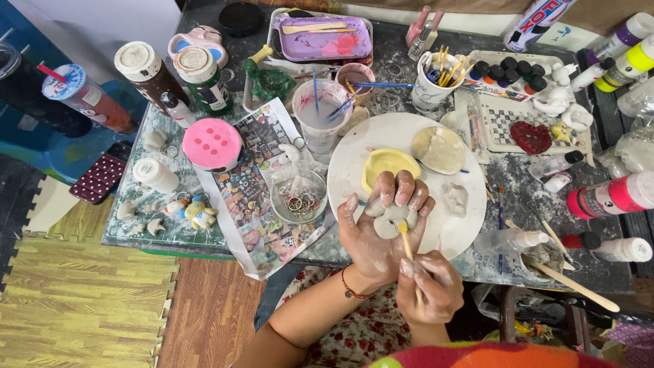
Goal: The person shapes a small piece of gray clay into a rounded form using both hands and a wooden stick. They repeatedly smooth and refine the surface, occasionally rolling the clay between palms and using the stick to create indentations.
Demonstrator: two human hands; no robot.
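While my left hand (378,228) cradles a small pale clay figure (390,218) in its palm, fingers (403,194) curled over its top edge, my right hand (429,286) pinches a thin brush (407,245), tip touching the figure, above the white plate (409,136). On the table (599,272), a pink-and-white paint bottle (610,196) lies far right; a round pink lid (212,143) sits left

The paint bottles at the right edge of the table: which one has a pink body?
The pink paint bottle lying on its side with a white cap; the bottle below it is white, and those above are yellow and purple.
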